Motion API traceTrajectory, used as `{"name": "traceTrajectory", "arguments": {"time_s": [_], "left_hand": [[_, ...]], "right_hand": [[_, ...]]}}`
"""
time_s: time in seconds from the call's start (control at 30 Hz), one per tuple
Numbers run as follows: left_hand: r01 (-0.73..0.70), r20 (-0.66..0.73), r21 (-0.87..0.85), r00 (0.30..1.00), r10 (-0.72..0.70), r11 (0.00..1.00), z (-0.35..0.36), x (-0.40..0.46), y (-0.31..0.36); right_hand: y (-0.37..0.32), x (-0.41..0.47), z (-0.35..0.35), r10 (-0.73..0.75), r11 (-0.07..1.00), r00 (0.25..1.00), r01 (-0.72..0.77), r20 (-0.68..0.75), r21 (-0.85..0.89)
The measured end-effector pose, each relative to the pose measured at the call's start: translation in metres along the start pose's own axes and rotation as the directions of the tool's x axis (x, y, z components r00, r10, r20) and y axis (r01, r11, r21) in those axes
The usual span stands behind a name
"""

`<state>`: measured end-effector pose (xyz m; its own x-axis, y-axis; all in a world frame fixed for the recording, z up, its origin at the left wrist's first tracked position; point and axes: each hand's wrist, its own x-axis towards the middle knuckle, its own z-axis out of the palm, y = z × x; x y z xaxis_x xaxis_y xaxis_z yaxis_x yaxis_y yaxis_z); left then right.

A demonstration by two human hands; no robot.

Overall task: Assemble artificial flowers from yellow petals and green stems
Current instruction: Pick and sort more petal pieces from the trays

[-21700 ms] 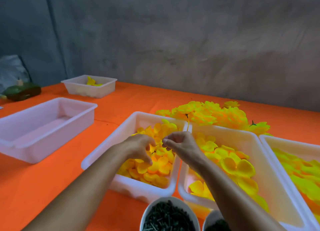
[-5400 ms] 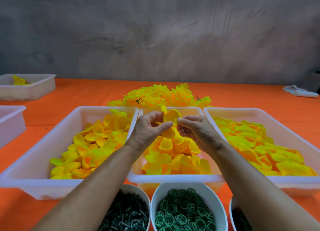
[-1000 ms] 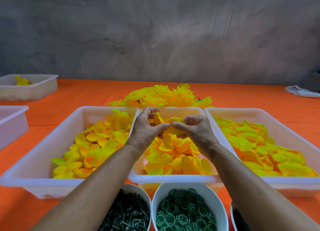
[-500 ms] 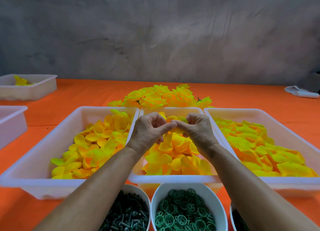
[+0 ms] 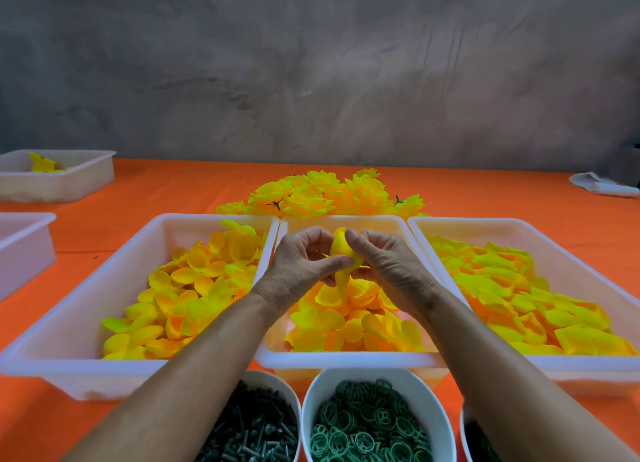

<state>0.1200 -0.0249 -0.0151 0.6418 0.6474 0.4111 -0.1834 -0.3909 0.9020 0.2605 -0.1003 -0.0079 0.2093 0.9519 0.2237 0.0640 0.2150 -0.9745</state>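
Note:
Both hands meet above the middle white tray (image 5: 346, 357), which is full of yellow-orange petals. My left hand (image 5: 301, 267) and my right hand (image 5: 384, 264) together pinch a folded yellow petal piece (image 5: 341, 253) held upright between their fingertips. Whether a stem sits inside it is hidden by the fingers. A bowl of dark green stems (image 5: 256, 430) and a bowl of green rings (image 5: 367, 423) stand at the near edge. Finished yellow flowers (image 5: 322, 195) lie piled behind the trays.
A left tray (image 5: 69, 330) and a right tray (image 5: 588, 368) hold more yellow petals. Two further white trays (image 5: 59, 184) (image 5: 24, 250) sit far left on the orange table. A white cloth (image 5: 602, 186) lies far right. A third bowl (image 5: 467, 434) shows at the bottom right.
The petal piece has turned from lying flat between my fingers to standing upright, and both hands have shifted their grip around it.

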Motion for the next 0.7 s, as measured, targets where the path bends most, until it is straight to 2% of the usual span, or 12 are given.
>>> {"name": "traceTrajectory", "arguments": {"time_s": [0.07,0.23,0.33,0.5,0.6,0.7], "left_hand": [[-0.006,-0.027,0.002,1.000,0.006,1.000,0.000,-0.001,0.001],[-0.026,-0.150,0.050,0.988,0.033,0.998,-0.003,0.001,-0.001],[0.007,-0.195,0.082,0.981,0.009,0.997,-0.003,0.004,-0.004],[0.040,-0.376,0.121,0.927,0.008,0.992,-0.008,0.010,-0.010],[0.045,-0.431,0.094,0.902,0.000,0.995,-0.009,0.010,-0.007],[0.036,-0.429,0.084,0.903,0.004,0.996,-0.009,0.009,-0.005]], "right_hand": [[-0.001,0.000,-0.001,0.012,0.999,1.000,-0.012,0.003,0.031],[0.000,0.001,-0.003,0.048,0.998,0.991,-0.041,-0.128,0.055],[0.002,0.002,-0.003,0.085,0.996,0.977,-0.087,-0.195,-0.001],[0.002,0.004,-0.002,0.078,0.993,0.941,-0.101,-0.330,-0.054],[0.002,0.003,-0.002,0.078,0.993,0.935,-0.104,-0.346,-0.057],[0.002,0.003,-0.003,0.072,0.991,0.937,-0.105,-0.341,-0.080]]}}
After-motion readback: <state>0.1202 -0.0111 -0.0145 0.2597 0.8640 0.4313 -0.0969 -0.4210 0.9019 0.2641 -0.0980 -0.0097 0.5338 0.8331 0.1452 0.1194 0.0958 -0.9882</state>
